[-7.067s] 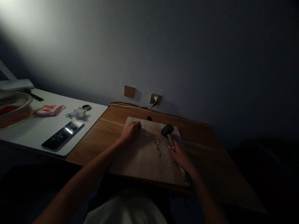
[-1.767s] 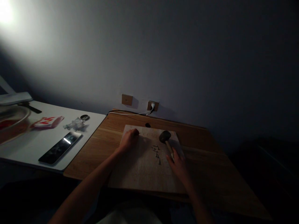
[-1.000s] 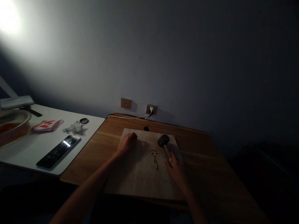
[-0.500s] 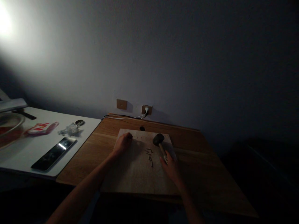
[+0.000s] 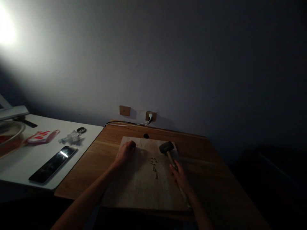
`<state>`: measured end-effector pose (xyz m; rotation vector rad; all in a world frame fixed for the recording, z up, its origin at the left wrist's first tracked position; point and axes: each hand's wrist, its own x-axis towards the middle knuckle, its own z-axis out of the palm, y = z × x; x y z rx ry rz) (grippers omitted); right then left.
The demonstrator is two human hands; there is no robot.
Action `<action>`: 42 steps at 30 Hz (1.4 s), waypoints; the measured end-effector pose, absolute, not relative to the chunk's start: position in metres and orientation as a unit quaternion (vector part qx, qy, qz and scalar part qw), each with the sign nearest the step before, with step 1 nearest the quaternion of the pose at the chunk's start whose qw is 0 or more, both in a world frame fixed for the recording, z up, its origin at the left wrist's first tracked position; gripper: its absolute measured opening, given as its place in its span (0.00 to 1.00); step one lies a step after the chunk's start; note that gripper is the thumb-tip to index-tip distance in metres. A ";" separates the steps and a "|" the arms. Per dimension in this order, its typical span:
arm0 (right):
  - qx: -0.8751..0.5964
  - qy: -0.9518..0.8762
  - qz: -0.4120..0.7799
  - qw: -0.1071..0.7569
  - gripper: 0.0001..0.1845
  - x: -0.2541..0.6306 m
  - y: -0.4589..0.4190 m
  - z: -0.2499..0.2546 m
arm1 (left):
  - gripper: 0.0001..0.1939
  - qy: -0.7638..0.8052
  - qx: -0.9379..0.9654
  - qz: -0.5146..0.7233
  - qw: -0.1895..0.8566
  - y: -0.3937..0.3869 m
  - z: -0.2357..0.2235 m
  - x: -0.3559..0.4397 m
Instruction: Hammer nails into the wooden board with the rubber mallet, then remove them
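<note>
A mallet (image 5: 166,147) is being gripped by its handle, the fingers of the right hand (image 5: 179,178) closed around it. Left of those fingers, small nails (image 5: 153,164) are lying on a wooden board (image 5: 141,191), and the left hand (image 5: 125,153) is being held in a shut fist on it.

The bowl (image 5: 9,135) is cut off by the left edge, its red contents hard to make out; the small metal bits (image 5: 153,164) on the board (image 5: 134,188) are too small to tell apart; the left hand (image 5: 125,153) is curled over, so whether it holds anything is hidden; the right hand (image 5: 179,178) covers part of the mallet handle (image 5: 170,158).
</note>
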<state>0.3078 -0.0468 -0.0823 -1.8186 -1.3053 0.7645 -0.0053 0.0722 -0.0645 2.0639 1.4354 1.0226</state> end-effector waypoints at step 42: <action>-0.677 -0.678 0.232 0.170 0.30 0.227 0.000 -0.040 | 0.05 0.510 0.769 0.339 0.182 0.100 -0.061 -0.027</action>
